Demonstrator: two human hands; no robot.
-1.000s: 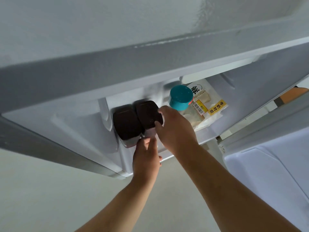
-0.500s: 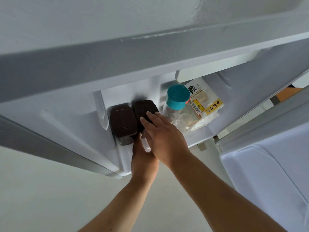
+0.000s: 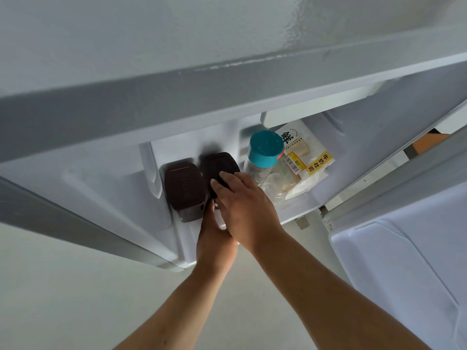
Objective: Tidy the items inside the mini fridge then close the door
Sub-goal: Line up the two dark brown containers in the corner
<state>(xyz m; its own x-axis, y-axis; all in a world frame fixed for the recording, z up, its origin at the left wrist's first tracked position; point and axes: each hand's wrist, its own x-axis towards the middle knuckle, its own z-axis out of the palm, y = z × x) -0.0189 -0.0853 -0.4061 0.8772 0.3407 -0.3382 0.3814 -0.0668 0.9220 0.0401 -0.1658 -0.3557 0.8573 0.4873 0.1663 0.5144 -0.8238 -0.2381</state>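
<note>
Two dark brown lidded boxes stand side by side on the floor of the open mini fridge [image 3: 106, 188]. The left box [image 3: 184, 189] stands free. My right hand [image 3: 243, 205] lies on the lid of the right box [image 3: 218, 164], fingers spread over its near half. My left hand [image 3: 214, 238] holds that box's near side from below, mostly hidden under the right hand. To the right stands a clear bottle with a teal cap [image 3: 265, 149], and behind it lies a bagged loaf of bread [image 3: 312, 157] with a yellow label.
The fridge door [image 3: 404, 269] hangs open at the right, its white inner liner facing me. The fridge's grey top edge [image 3: 177, 97] overhangs the compartment. Pale floor lies below my arms. A brown object shows past the door at far right.
The view has shifted slightly, so the boxes sit lower left. My right hand has slid from the box's right edge onto its lid, and my left hand has moved in under it.
</note>
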